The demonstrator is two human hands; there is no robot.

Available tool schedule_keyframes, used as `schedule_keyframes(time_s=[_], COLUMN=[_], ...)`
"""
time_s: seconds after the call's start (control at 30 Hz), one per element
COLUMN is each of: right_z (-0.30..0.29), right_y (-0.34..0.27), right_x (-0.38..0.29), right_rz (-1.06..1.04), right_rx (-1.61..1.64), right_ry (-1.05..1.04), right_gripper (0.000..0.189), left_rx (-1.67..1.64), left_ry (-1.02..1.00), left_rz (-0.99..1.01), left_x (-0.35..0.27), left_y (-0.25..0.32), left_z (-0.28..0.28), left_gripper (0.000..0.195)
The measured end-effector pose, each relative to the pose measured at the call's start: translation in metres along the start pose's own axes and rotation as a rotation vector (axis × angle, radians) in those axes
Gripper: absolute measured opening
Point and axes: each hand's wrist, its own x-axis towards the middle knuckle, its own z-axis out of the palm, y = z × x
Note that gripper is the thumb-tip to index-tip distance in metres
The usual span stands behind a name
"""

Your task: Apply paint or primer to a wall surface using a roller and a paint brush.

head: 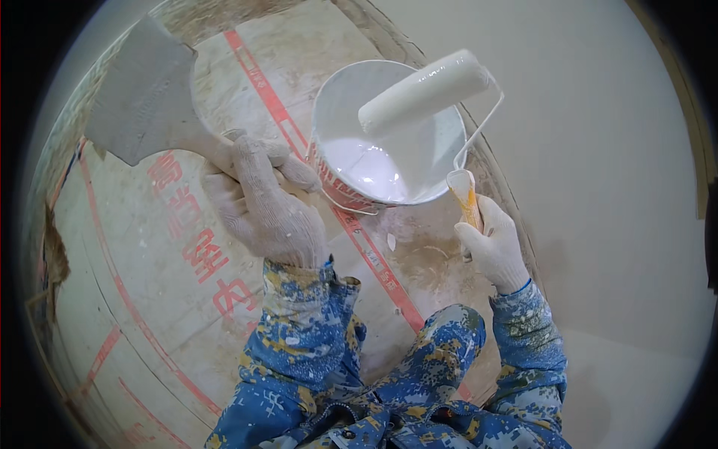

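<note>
My left hand (275,207), in a pale knit glove, grips the handle of a wide putty knife (146,101). Its broad blade, smeared with a whitish coating, points up and left. In my right hand (496,244), also gloved, is the orange and white handle of a paint roller (426,92). The wet, white-coated roller sleeve hangs over the far right part of an open bucket (387,70). White paint (364,163) lies in the bottom of the bucket, partly hidden by the sleeve. The bucket's wire bail (350,206) hangs down on the near side.
The bucket stands on a floor covering (168,252) with red stripes and printed characters. A pale wall (606,168) rises along the right, close to my right arm. My bent knee (454,331) is just below the bucket. Another wall edge curves along the upper left.
</note>
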Motion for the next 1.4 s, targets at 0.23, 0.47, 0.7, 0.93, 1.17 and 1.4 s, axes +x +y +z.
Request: schedule_keyframes(time_s=[0.23,0.47,0.7,0.93,1.17,1.4], right_z=[-0.018,0.041,0.092,0.149,0.126,0.045], right_y=[0.006,0.010,-0.021,-0.046,-0.042,-0.029], right_x=[-0.062,-0.051,-0.081,-0.092,-0.110,-0.221], right_rz=[-0.365,-0.253,-0.123,-0.186,0.272,0.307], right_rx=[-0.109,0.292,0.081,0.339,0.972,1.602], right_ry=[0.378,-0.030,0.077,0.246,-0.210,0.079], right_gripper=[0.043,0.048,0.035,0.025,0.025,0.016], left_rx=[0.010,0.088,0.562,0.512,0.137,0.194], left_ry=[0.119,0.123,-0.375,-0.453,-0.465,-0.692], left_rz=[-0.003,-0.045,0.411,0.351,-0.188,-0.294], left_x=[-0.005,-0.022,-0.006,0.011,-0.003,-0.039], left_y=[0.006,0.063,0.098,0.100,0.106,0.095], left_z=[0.010,-0.015,-0.064,-0.075,-0.043,-0.021], left_gripper=[0.019,0.022,0.016,0.017,0.028,0.019])
